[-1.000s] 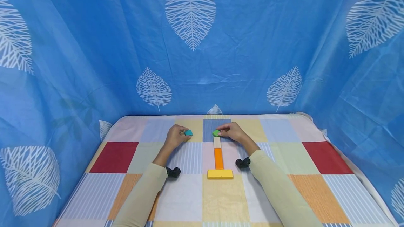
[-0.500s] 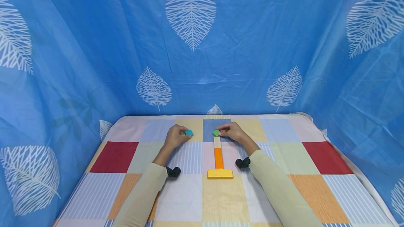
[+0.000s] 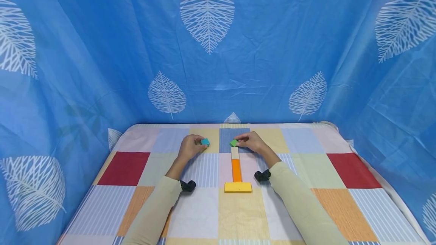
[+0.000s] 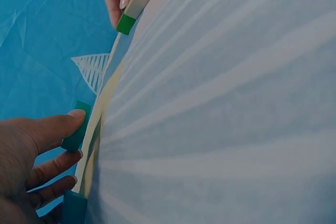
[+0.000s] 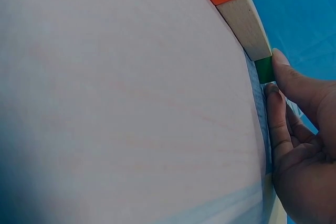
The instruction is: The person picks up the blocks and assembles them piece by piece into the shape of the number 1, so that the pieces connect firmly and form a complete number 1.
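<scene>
My left hand (image 3: 190, 146) pinches a small teal block (image 3: 205, 142) between thumb and fingers, to the left of a line of blocks. In the left wrist view a second teal block (image 4: 74, 208) appears under the lower fingers of that hand; the hand partly hides it. My right hand (image 3: 251, 141) pinches a green block (image 3: 234, 143) at the far end of the line. Touching it is a bare-wood block (image 3: 235, 153), followed by an orange block (image 3: 236, 170). A wide yellow block (image 3: 237, 187) lies crosswise at the near end, forming the foot of the line.
A patchwork cloth (image 3: 190, 214) covers the table. Behind and on both sides hangs a blue curtain (image 3: 259, 48) with white leaf prints, close to the table's far edge. Black wrist cameras (image 3: 262, 175) sit on both wrists.
My left hand has shifted very slightly to the right with the teal block, which has turned and risen a little. The right hand and the line of blocks hold still.
</scene>
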A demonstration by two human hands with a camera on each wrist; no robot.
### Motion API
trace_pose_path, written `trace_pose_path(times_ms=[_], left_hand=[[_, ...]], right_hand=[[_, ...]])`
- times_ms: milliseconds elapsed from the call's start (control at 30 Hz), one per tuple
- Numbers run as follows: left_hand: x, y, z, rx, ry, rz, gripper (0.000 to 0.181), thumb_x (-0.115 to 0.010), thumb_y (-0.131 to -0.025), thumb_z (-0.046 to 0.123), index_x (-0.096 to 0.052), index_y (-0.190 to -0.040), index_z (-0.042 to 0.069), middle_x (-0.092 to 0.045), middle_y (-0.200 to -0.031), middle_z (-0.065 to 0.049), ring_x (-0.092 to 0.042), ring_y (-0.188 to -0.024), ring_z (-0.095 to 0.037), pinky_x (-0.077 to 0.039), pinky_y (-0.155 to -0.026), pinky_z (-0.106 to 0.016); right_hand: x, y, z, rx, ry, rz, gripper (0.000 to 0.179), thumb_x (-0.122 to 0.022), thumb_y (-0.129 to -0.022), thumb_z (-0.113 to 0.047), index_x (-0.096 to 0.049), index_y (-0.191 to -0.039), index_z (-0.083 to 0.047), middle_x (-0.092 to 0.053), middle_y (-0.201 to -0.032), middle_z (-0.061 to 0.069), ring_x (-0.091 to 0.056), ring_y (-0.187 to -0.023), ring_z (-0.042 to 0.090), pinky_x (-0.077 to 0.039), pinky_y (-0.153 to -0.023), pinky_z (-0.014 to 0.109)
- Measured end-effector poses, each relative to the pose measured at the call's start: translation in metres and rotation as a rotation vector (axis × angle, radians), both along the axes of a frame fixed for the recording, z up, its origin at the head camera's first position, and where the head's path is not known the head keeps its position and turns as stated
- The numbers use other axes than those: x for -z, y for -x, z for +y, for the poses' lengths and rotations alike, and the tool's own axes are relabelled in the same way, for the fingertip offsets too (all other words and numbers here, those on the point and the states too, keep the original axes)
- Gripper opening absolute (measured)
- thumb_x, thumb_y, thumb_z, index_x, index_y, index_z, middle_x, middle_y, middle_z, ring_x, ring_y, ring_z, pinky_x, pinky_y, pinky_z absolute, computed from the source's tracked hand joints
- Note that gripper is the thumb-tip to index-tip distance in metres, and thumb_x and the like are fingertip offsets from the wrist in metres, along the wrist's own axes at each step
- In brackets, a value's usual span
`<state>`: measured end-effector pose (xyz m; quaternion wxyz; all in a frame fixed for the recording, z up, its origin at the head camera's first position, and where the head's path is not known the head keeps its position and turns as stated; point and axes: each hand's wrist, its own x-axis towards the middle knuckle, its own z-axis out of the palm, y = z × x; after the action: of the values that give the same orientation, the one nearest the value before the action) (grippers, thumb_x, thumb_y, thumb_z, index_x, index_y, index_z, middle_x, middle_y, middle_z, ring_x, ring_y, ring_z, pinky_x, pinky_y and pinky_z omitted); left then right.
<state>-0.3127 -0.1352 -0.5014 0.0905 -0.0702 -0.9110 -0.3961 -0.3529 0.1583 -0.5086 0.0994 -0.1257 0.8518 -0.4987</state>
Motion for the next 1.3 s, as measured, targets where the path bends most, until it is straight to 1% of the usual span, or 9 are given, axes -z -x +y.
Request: trace_pose_path(times_ms=[100,233,467,633,800,933,1100,1300], left_hand=[[-0.001,0.000,0.002,0.000,-0.001,0.019,0.029,-0.086,-0.081,0.012,-0.078,-0.107,0.001,-0.072,-0.103,-0.013,-0.064,-0.092,-0.027,-0.052,-0.079,-0.043],[-0.002,-0.001,0.006,0.001,-0.007,0.030,0.030,-0.086,-0.081,0.013,-0.077,-0.107,0.000,-0.072,-0.101,-0.013,-0.065,-0.093,-0.028,-0.052,-0.081,-0.043],[-0.004,-0.004,0.012,0.029,-0.022,0.059,0.030,-0.086,-0.082,0.014,-0.077,-0.107,0.000,-0.072,-0.097,-0.013,-0.066,-0.091,-0.028,-0.053,-0.082,-0.044],[-0.007,-0.005,0.016,0.053,-0.044,0.060,0.029,-0.085,-0.082,0.012,-0.077,-0.107,0.000,-0.072,-0.096,-0.013,-0.065,-0.093,-0.030,-0.053,-0.082,-0.045],[-0.008,-0.006,0.021,0.053,-0.041,0.066,0.030,-0.085,-0.083,0.013,-0.077,-0.108,0.000,-0.072,-0.097,-0.012,-0.066,-0.094,-0.030,-0.054,-0.082,-0.044],[-0.010,-0.008,0.026,0.055,-0.039,0.059,0.030,-0.085,-0.083,0.014,-0.077,-0.109,0.001,-0.072,-0.097,-0.013,-0.065,-0.094,-0.030,-0.053,-0.080,-0.044],[-0.007,-0.010,0.032,0.076,-0.044,0.039,0.029,-0.083,-0.085,0.014,-0.077,-0.110,0.002,-0.071,-0.099,-0.013,-0.064,-0.091,-0.027,-0.053,-0.076,-0.040],[-0.005,-0.010,0.040,0.069,-0.041,0.012,0.027,-0.084,-0.085,0.016,-0.078,-0.109,0.005,-0.070,-0.097,-0.010,-0.061,-0.086,-0.023,-0.052,-0.074,-0.037]], right_hand=[[-0.001,0.000,0.000,-0.001,-0.005,0.002,0.024,-0.073,-0.094,-0.009,-0.075,-0.117,0.000,-0.069,-0.096,0.008,-0.057,-0.083,0.018,-0.049,-0.070,0.025],[-0.001,-0.001,-0.001,-0.002,-0.004,-0.002,0.024,-0.072,-0.094,-0.008,-0.075,-0.117,0.000,-0.069,-0.096,0.009,-0.057,-0.083,0.018,-0.049,-0.071,0.025],[0.000,-0.001,-0.001,0.003,0.004,-0.013,0.025,-0.073,-0.094,-0.009,-0.075,-0.117,0.000,-0.069,-0.097,0.010,-0.057,-0.084,0.019,-0.049,-0.071,0.027],[0.000,0.000,-0.001,0.002,0.008,-0.023,0.025,-0.073,-0.094,-0.009,-0.075,-0.117,0.000,-0.068,-0.095,0.008,-0.056,-0.082,0.018,-0.049,-0.070,0.025],[0.000,0.001,-0.001,-0.004,-0.001,-0.007,0.025,-0.073,-0.094,-0.010,-0.075,-0.117,-0.001,-0.069,-0.095,0.008,-0.057,-0.083,0.017,-0.049,-0.070,0.026],[0.001,0.001,0.000,0.001,-0.006,-0.004,0.025,-0.073,-0.094,-0.010,-0.075,-0.117,-0.001,-0.069,-0.096,0.008,-0.057,-0.083,0.017,-0.049,-0.070,0.026],[0.001,0.000,0.000,0.003,-0.004,-0.006,0.025,-0.073,-0.094,-0.010,-0.075,-0.117,0.000,-0.069,-0.096,0.008,-0.057,-0.083,0.017,-0.049,-0.071,0.026],[-0.003,-0.002,-0.002,0.003,0.000,-0.007,0.025,-0.073,-0.094,-0.010,-0.075,-0.117,0.000,-0.069,-0.097,0.009,-0.056,-0.084,0.018,-0.049,-0.072,0.027]])
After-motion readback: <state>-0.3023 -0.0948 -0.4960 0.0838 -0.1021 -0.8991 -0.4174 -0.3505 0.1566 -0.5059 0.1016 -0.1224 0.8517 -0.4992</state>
